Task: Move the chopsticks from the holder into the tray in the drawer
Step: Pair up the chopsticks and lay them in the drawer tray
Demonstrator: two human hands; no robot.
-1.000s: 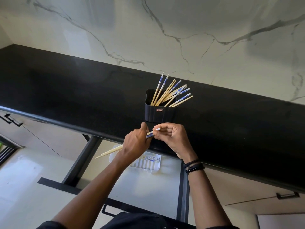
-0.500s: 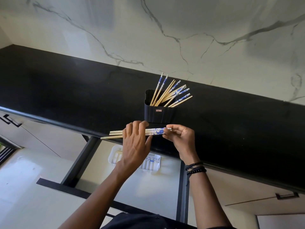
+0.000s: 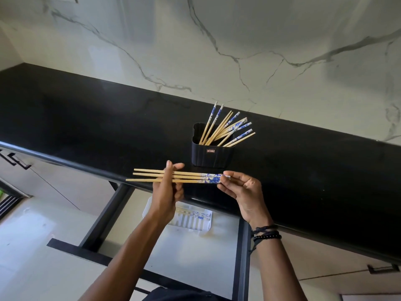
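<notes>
A black holder [image 3: 211, 154] stands on the black counter with several wooden chopsticks [image 3: 225, 129] with blue-patterned tops leaning right in it. My left hand [image 3: 167, 190] grips a bundle of three chopsticks [image 3: 191, 178], held level over the counter's front edge. My right hand [image 3: 243, 190] pinches their blue-patterned ends with its fingertips. Below, the open drawer [image 3: 195, 253] holds a white tray [image 3: 206, 225] with a few chopsticks lying in it, partly hidden by my left wrist.
The black counter [image 3: 86, 127] runs across the view under a white marble wall. The drawer's dark frame [image 3: 242, 257] juts out toward me. Closed cabinet fronts with dark handles [image 3: 383, 268] flank it on both sides.
The bundle in my hands has swung from pointing down-left to level and has risen above the counter edge. My right hand has slid out to the patterned ends.
</notes>
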